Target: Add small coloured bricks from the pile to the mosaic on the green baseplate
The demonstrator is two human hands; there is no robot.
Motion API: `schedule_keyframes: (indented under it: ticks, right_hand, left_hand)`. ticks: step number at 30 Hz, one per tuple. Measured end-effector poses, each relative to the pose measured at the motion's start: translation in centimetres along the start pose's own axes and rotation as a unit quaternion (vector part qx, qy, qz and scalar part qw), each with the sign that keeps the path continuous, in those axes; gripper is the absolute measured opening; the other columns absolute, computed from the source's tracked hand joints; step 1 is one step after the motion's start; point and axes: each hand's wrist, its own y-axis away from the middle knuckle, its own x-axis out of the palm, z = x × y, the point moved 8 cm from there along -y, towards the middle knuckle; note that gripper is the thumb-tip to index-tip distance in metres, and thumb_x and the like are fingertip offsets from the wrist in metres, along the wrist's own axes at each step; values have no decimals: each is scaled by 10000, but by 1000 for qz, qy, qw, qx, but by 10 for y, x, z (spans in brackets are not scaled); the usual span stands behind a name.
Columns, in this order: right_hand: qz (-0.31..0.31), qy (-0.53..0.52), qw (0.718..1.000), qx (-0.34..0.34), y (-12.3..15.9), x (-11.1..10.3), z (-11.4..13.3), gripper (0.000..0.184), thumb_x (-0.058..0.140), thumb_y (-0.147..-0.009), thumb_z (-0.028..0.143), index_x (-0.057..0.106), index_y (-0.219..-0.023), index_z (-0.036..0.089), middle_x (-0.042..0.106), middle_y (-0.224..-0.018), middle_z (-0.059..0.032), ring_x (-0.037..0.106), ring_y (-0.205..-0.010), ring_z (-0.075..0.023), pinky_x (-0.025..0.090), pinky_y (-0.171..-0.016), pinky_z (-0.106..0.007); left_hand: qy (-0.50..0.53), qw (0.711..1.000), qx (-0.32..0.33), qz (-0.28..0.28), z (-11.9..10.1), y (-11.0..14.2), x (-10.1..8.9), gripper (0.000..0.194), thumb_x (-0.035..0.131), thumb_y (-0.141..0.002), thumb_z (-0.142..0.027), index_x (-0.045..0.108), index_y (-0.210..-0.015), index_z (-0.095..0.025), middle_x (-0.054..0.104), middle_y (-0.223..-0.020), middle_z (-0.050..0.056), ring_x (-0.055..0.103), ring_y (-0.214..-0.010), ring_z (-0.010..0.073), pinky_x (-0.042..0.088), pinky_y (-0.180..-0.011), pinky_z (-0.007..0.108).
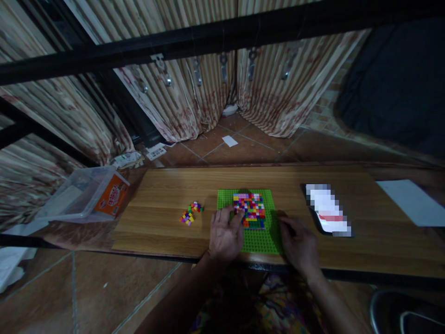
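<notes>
A green studded baseplate (260, 244) lies on the wooden table in front of me. On it sits a dense square of small multicoloured toy bricks (252, 211). My left hand (225, 234) rests over the baseplate's left side, fingers laid forward and the thumb touching the left part of the brick square. At the right edge of the baseplate is my right hand (301, 243), its fingers curled and thumb and forefinger close together. Whatever may be between those fingertips is too small and dark to make out. Left of the baseplate lies a loose pile of small bricks (189, 215).
A phone (327, 211) with a lit, blurred screen lies on the table (160, 185) to the right. A clear plastic box (83, 192) with an orange label stands beyond the left end. A white sheet (412, 202) is at the right. Dark metal bars (208, 35) cross above.
</notes>
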Motion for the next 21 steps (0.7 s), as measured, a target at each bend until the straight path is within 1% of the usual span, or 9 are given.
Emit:
schedule_keyframes:
  ticks: [7,11,14,17,19,21]
  right_hand:
    - [4,-6,1000,8,0,1,-2,292,450,-893,377,673,-914,189,694,-920,-96,667,-811,-224,526,-702,-336]
    - [-3,-14,1000,-4,0,1,-2,296,443,-899,379,670,-924,191,693,-942,-101,670,-827,-225,528,-715,-343]
    - [-9,-21,1000,-9,0,1,-1,303,444,-899,389,672,-914,190,698,-920,-101,672,-812,-227,528,-704,-345]
    - [-7,-23,1000,-8,-1,1,-2,300,448,-897,384,673,-914,187,697,-918,-102,673,-802,-225,528,-698,-342]
    - [-7,-22,1000,-8,-1,1,-2,295,450,-895,375,674,-919,185,696,-934,-104,673,-814,-226,528,-709,-344]
    - [-8,-18,1000,-6,-1,1,-2,291,451,-894,368,675,-917,184,696,-930,-103,672,-816,-226,528,-711,-342]
  left_hand:
    - [16,1000,-11,2,3,2,-1,388,491,-861,-150,609,-1213,-263,572,-1137,102,537,-1027,248,454,-867,423]
    - [70,997,-41,-15,6,1,-7,380,492,-865,-131,631,-1183,-287,603,-1110,69,570,-1019,210,470,-904,394]
    - [120,990,-71,-34,9,-1,-13,365,489,-873,-130,640,-1166,-287,643,-1065,47,592,-1008,187,481,-926,364]
    - [185,974,-121,-43,18,-5,-16,324,485,-893,-172,634,-1167,-257,673,-1060,47,615,-997,179,495,-923,343]
    - [226,957,-176,-48,28,-8,-15,298,490,-894,-192,634,-1154,-221,682,-1073,61,636,-972,179,510,-899,338]
    - [262,935,-235,-50,38,-10,-10,272,509,-882,-201,640,-1121,-186,693,-1056,75,659,-922,179,531,-846,324]
